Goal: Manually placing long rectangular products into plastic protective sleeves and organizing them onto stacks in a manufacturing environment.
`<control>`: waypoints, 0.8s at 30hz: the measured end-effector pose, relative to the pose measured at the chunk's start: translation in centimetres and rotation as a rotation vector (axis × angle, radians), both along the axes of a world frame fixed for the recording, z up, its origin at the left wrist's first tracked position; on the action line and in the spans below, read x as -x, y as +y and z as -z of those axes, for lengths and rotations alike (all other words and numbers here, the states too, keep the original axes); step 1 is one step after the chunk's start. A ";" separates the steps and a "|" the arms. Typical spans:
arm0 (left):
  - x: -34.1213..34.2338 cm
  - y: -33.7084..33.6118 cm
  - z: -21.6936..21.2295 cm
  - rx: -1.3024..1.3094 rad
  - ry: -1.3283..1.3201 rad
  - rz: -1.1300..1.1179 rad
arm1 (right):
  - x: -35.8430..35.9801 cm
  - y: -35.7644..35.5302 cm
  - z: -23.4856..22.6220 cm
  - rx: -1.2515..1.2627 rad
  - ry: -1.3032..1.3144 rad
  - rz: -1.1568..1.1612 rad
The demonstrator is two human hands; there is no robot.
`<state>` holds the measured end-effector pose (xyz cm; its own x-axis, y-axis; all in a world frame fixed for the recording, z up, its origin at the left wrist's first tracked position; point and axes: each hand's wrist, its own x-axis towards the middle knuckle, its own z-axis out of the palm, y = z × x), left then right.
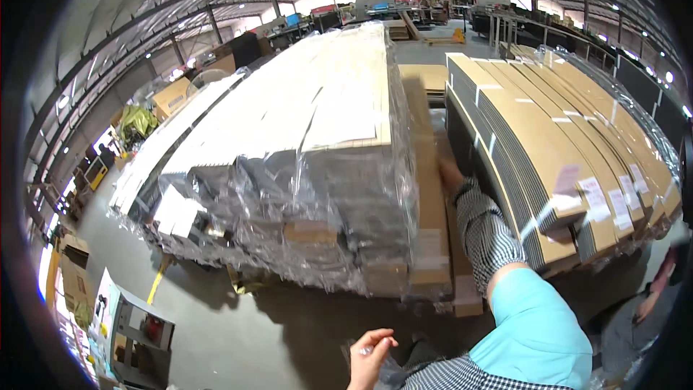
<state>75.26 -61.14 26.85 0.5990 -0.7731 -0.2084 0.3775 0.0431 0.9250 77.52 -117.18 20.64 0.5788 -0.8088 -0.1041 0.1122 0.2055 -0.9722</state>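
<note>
My right arm, in a checkered cuff and turquoise sleeve, reaches into the narrow gap between two stacks. The right hand [450,172] is beside the tall brown cardboard pieces [427,209]; its fingers are hidden and blurred. On its right stand strapped bundles of flat brown cardboard [520,112], with paper labels at their near ends. On its left is a big stack [310,180] wrapped in clear plastic film, pale on top. Low in front of me, my left hand [370,358] has its fingers curled together, with a shiny clear bit at them that I cannot make out.
A grey cabinet-like stand [141,336] is at the lower left, near a yellow floor line [155,285]. Another person's arm [653,292] shows at the lower right. A yellow pallet jack [444,39] stands far back. Brown cartons [74,274] line the left side.
</note>
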 end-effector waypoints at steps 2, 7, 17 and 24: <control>-0.4 -2.1 2.0 0.016 -0.046 0.070 | 0.1 -3.1 5.5 -0.155 0.009 -0.012; -3.2 -6.2 5.1 -0.086 -0.346 0.281 | 4.9 4.4 12.4 0.438 0.224 0.584; -1.6 -5.6 4.4 0.228 0.006 0.088 | 18.1 28.1 20.0 0.643 1.277 0.264; 1.4 -2.0 2.0 0.247 0.210 -0.044 | 21.3 32.7 14.6 0.516 1.174 0.220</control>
